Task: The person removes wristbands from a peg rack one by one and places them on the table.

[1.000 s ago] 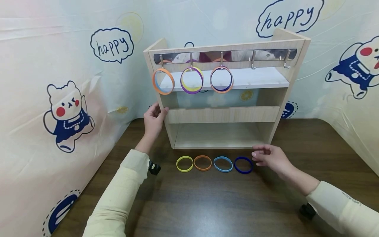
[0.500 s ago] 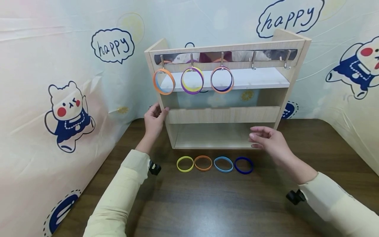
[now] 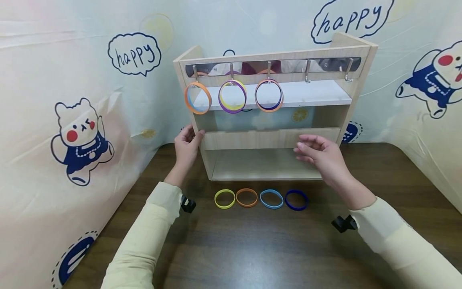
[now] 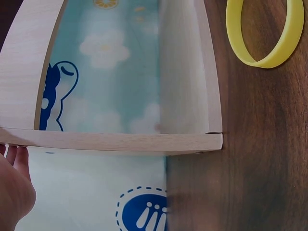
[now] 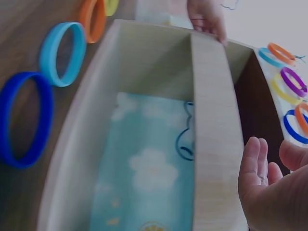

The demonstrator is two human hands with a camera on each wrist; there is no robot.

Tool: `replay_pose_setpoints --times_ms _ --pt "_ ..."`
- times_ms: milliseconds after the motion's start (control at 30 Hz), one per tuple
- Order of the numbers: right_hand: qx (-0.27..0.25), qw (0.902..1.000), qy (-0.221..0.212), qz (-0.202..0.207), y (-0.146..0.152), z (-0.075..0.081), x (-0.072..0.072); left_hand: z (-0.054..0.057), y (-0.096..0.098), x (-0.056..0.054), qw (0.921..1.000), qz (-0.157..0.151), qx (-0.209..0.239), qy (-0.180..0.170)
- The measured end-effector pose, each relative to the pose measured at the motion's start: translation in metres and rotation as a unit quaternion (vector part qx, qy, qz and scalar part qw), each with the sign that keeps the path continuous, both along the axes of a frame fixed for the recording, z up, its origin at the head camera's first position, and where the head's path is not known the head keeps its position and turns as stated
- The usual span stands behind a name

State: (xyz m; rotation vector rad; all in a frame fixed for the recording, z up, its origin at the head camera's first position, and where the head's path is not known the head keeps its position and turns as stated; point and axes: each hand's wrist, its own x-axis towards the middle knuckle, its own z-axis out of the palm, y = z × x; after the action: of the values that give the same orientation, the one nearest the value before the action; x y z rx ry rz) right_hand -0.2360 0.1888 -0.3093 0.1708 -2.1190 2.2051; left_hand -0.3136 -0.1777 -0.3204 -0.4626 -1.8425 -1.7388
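My left hand (image 3: 187, 146) grips the left side panel of a pale wooden shelf (image 3: 270, 139), thumb in front and fingers behind it. My right hand (image 3: 325, 158) hovers before the shelf's lower right part, fingers loosely bent; in the right wrist view nothing lies between them. Four silicone wristbands lie in a row on the table: yellow (image 3: 224, 208), orange (image 3: 247, 206), light blue (image 3: 271, 208) and dark blue (image 3: 296, 209). From the shelf's left hooks hang pairs of bands: orange with light blue (image 3: 186, 98), purple with yellow (image 3: 232, 112), orange with dark blue (image 3: 268, 110).
Two hooks at the right, one inner (image 3: 307, 72) and one outer (image 3: 348, 71), bear no bands. The shelf stands on a dark brown wooden table (image 3: 267, 249). A printed cloth (image 3: 144, 104) with cartoon figures hangs behind and at both sides.
My right hand has risen from beside the dark blue band and shifted slightly left, up to the height of the shelf's middle board. The left hand and the bands have kept their places.
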Motion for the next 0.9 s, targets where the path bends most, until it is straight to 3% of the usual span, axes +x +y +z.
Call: replay_pose_setpoints --times_ms 333,467,900 --pt "-0.076 0.9957 0.052 0.007 -0.021 0.029 -0.007 0.000 -0.001 -0.001 1.0000 -0.003 0.005 0.002" --pt "-0.076 0.9946 0.070 -0.002 -0.027 0.036 -0.010 0.000 -0.001 -0.001 1.0000 -0.005 0.006 0.005" --pt "-0.106 0.9916 0.075 -0.001 -0.044 0.055 -0.019 0.000 -0.001 0.000 0.9999 -0.008 0.006 0.005"
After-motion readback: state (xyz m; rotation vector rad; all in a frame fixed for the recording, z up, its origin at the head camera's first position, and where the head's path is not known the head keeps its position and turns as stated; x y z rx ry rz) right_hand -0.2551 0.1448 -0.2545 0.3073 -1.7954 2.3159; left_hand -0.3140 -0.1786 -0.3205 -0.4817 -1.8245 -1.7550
